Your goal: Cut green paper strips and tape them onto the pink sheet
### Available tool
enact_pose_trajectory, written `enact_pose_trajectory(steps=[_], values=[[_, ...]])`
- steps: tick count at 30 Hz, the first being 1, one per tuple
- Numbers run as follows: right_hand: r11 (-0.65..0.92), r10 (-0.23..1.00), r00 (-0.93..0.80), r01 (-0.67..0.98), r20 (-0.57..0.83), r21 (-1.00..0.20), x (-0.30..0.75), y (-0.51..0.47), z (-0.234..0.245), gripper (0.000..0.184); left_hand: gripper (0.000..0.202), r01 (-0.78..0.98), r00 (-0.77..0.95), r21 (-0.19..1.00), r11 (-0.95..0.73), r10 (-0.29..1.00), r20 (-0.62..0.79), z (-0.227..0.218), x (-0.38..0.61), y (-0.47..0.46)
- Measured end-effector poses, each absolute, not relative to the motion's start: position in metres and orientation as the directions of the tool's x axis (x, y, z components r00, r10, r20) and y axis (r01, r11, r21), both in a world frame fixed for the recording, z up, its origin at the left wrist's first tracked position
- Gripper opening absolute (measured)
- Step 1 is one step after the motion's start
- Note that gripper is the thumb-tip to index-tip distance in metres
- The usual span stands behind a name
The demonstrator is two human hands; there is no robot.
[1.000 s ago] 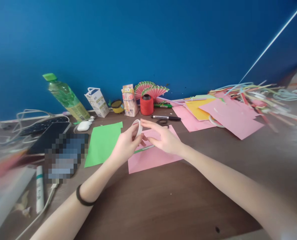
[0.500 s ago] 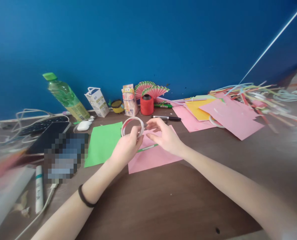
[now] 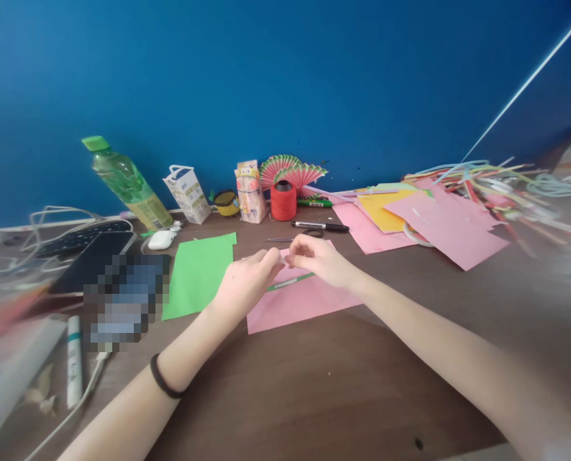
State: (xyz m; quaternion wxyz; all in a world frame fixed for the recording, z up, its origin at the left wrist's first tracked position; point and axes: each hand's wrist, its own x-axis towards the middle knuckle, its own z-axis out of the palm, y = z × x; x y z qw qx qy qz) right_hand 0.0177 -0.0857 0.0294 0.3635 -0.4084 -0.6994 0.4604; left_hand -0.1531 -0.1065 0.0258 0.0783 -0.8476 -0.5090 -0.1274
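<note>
My left hand (image 3: 247, 275) and my right hand (image 3: 321, 259) are close together above a pink sheet of paper (image 3: 305, 307). Fingers on both hands are pinched, with a small whitish bit of tape (image 3: 282, 258) between the fingertips. The tape roll seen earlier in my left hand does not show clearly now; the hand may hide it. A narrow green strip with a pale patch (image 3: 288, 283) lies across the pink sheet under my hands. Left of it is a green sheet (image 3: 199, 275).
Along the blue wall stand a green bottle (image 3: 129, 186), a carton (image 3: 188, 194), a red thread spool (image 3: 283, 202) and paper fans (image 3: 299, 173). A black marker (image 3: 320, 226) lies before them. Coloured paper (image 3: 449, 221) is piled right; phones (image 3: 93, 259) and cables lie left.
The white tape roll, upright in my left hand before, has dropped from sight. My left hand has turned palm down, and the fingertips of both hands have come together.
</note>
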Motion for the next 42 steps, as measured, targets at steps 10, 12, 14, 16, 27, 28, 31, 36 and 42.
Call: enact_pose_trajectory(steps=[10, 12, 14, 16, 27, 28, 31, 36, 42], values=[[0.397, 0.909, -0.227, 0.724, 0.35, -0.564, 0.059, -0.038, -0.012, 0.027, 0.02, 0.904, 0.42, -0.092, -0.417, 0.829, 0.369, 0.026, -0.161, -0.099], [0.409, 0.902, -0.257, 0.77, 0.347, -0.49, 0.06, -0.036, -0.015, 0.03, 0.021, 0.898, 0.434, -0.116, -0.424, 0.816, 0.381, 0.025, -0.161, -0.099], [0.412, 0.902, -0.285, 0.792, 0.325, -0.449, 0.06, -0.035, -0.016, 0.028, 0.022, 0.891, 0.449, -0.126, -0.437, 0.799, 0.4, 0.025, -0.162, -0.098], [0.419, 0.901, -0.312, 0.808, 0.302, -0.415, 0.061, -0.035, -0.015, 0.024, 0.024, 0.883, 0.463, -0.137, -0.449, 0.781, 0.419, 0.025, -0.163, -0.097], [0.566, 0.824, -0.456, 0.695, 0.337, -0.444, 0.067, -0.041, -0.007, 0.037, 0.032, 0.899, 0.437, -0.236, -0.369, 0.791, 0.427, 0.034, -0.18, -0.088], [0.567, 0.824, -0.463, 0.689, 0.328, -0.452, 0.068, -0.042, -0.005, 0.037, 0.032, 0.898, 0.437, -0.254, -0.36, 0.798, 0.415, 0.034, -0.181, -0.087], [0.53, 0.848, -0.427, 0.691, 0.314, -0.491, 0.07, -0.041, -0.001, 0.04, 0.032, 0.893, 0.437, -0.299, -0.338, 0.812, 0.387, 0.035, -0.185, -0.085], [0.474, 0.873, -0.404, 0.568, 0.274, -0.673, 0.076, -0.038, 0.008, 0.042, 0.028, 0.894, 0.437, -0.284, -0.348, 0.816, 0.377, 0.035, -0.189, -0.082], [0.347, 0.812, -0.583, 0.536, -0.04, -0.77, 0.085, -0.045, 0.031, 0.034, 0.032, 0.876, 0.479, -0.267, -0.402, 0.791, 0.382, 0.037, -0.188, -0.084]])
